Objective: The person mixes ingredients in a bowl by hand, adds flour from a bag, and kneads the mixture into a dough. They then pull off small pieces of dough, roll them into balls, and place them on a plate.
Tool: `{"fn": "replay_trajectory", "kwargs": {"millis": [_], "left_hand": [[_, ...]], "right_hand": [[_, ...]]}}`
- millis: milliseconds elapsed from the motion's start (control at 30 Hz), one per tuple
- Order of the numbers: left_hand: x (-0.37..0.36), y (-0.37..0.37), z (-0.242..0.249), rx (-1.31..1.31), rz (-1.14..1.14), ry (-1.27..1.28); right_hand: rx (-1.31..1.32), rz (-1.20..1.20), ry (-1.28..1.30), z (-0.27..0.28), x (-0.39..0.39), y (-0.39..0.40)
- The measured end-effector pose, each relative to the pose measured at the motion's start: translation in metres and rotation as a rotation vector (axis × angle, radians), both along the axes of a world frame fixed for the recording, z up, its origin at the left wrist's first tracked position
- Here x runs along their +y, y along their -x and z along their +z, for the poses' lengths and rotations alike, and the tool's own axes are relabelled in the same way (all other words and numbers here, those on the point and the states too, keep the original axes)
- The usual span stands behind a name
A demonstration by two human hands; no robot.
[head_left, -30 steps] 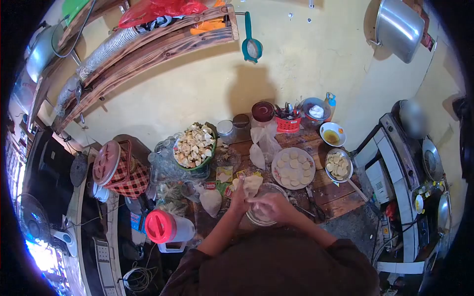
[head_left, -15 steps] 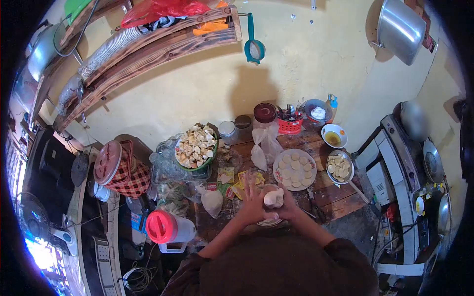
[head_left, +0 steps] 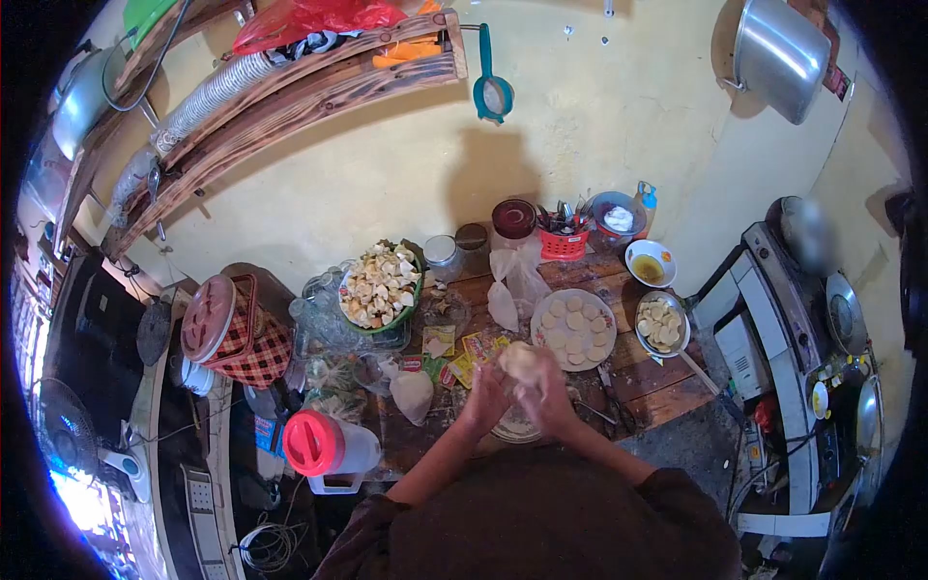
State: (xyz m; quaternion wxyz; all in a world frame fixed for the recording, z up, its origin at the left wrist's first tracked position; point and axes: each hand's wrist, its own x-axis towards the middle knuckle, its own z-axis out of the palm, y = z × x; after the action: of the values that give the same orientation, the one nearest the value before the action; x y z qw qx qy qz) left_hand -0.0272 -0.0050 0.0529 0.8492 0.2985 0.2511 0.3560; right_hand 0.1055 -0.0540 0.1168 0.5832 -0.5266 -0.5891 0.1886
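Observation:
A pale lump of dough (head_left: 520,362) is up between my two hands, above a round floury plate (head_left: 517,425) at the table's near edge. My right hand (head_left: 549,394) is wrapped round the lump from the right. On the other side is my left hand (head_left: 486,398), blurred by motion, its fingers hard to make out. Behind my hands, a white plate (head_left: 573,331) bears several flat dough rounds. To its right a bowl (head_left: 663,325) holds more pale pieces. Small yellow packets (head_left: 462,371) lie left of the plate.
A basket of cut pale chunks (head_left: 382,285) stands at the back left, a red-lidded jug (head_left: 329,447) at the near left. Beside the plate are a clear plastic bag (head_left: 519,280), a red cutlery basket (head_left: 564,244) and a bowl of yellow liquid (head_left: 651,265).
The lump has risen and moved slightly left with my right hand. My left hand's spread fingers have drawn in, and the floury plate below shows more.

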Motion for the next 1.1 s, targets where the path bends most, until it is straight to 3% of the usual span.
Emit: {"fn": "replay_trajectory", "kwargs": {"millis": [33, 67, 100, 133, 167, 200, 233, 267, 333, 367, 433, 467, 500, 533, 567, 633, 667, 767, 800, 867, 900, 967, 1000, 1033, 1067, 1100], "left_hand": [[0.0, 0.0, 0.001, -0.076, 0.029, 0.018], [0.003, -0.002, 0.003, -0.187, 0.083, 0.051], [0.008, 0.0, 0.006, -0.187, 0.081, 0.049], [0.013, 0.005, 0.01, -0.112, 0.115, 0.134], [0.016, 0.008, 0.012, -0.037, 0.151, 0.217], [0.028, 0.009, -0.031, -0.084, 0.264, 0.32], [0.027, 0.009, -0.023, -0.084, 0.264, 0.318], [0.025, 0.009, -0.015, -0.014, 0.356, 0.333], [0.017, 0.01, 0.004, 0.059, 0.453, 0.353], [0.013, 0.009, 0.012, 0.195, 0.449, 0.241], [0.011, 0.008, 0.01, 0.328, 0.444, 0.127], [0.012, 0.008, -0.001, 0.426, 0.4, -0.113], [0.012, 0.007, 0.002, 0.52, 0.35, -0.354], [0.007, 0.006, 0.004, 0.557, 0.306, -0.436], [0.007, 0.006, 0.008, 0.557, 0.304, -0.436], [0.006, 0.006, 0.03, 1.044, -0.059, -1.314], [-0.01, 0.005, 0.048, 1.323, -0.083, -1.374], [-0.015, 0.008, 0.075, 1.474, -0.187, -1.4], [-0.008, 0.013, 0.067, 1.474, -0.186, -1.399], [0.014, 0.022, 0.034, 0.696, 0.086, -1.281], [0.019, 0.022, 0.022, 0.696, 0.084, -1.279], [0.023, 0.023, 0.007, 0.475, 0.055, -0.881], [0.02, 0.022, 0.011, 0.474, 0.055, -0.883], [0.015, 0.02, 0.017, 0.525, -0.018, -0.641], [0.011, 0.018, 0.02, 0.57, -0.089, -0.397], [0.009, 0.013, 0.009, 0.57, -0.091, -0.399]], "right_hand": [[-0.452, 0.052, -0.253, 0.004, 0.001, 0.001], [-0.452, 0.048, -0.254, -0.001, 0.001, 0.0], [-0.611, 0.264, -0.241, -0.006, 0.002, -0.001], [-0.766, 0.483, -0.225, -0.01, 0.002, -0.001], [-0.767, 0.481, -0.228, -0.012, -0.001, -0.004], [-0.556, 0.494, -0.019, -0.005, -0.006, -0.007], [-0.341, 0.501, 0.187, -0.002, -0.009, -0.009], [-0.34, 0.502, 0.187, -0.007, -0.008, -0.012], [0.156, 0.334, 0.521, -0.032, 0.001, -0.014], [0.157, 0.338, 0.524, -0.046, 0.007, -0.013], [0.597, 0.286, 0.698, -0.058, 0.017, -0.01], [0.595, 0.288, 0.697, -0.063, 0.016, -0.01], [1.024, 0.453, 0.813, -0.054, 0.012, -0.005], [1.461, 0.617, 0.909, -0.049, 0.01, -0.003], [1.462, 0.616, 0.908, -0.05, 0.009, -0.003], [1.601, 0.893, 0.721, -0.059, 0.01, -0.003], [1.626, 0.832, 0.753, -0.076, 0.013, -0.013], [1.537, 0.77, 0.687, -0.114, 0.021, -0.032], [1.524, 0.762, 0.663, -0.095, 0.019, -0.035], [1.427, 0.697, 0.662, -0.083, 0.018, -0.038], [1.33, 0.634, 0.658, -0.082, 0.017, -0.04], [1.324, 0.585, 0.616, -0.081, 0.017, -0.04], [1.315, 0.54, 0.574, -0.077, 0.018, -0.039], [1.313, 0.54, 0.572, -0.074, 0.017, -0.037], [1.097, 0.378, 0.541, -0.07, 0.016, -0.033], [0.881, 0.218, 0.506, -0.067, 0.016, -0.028]]}}
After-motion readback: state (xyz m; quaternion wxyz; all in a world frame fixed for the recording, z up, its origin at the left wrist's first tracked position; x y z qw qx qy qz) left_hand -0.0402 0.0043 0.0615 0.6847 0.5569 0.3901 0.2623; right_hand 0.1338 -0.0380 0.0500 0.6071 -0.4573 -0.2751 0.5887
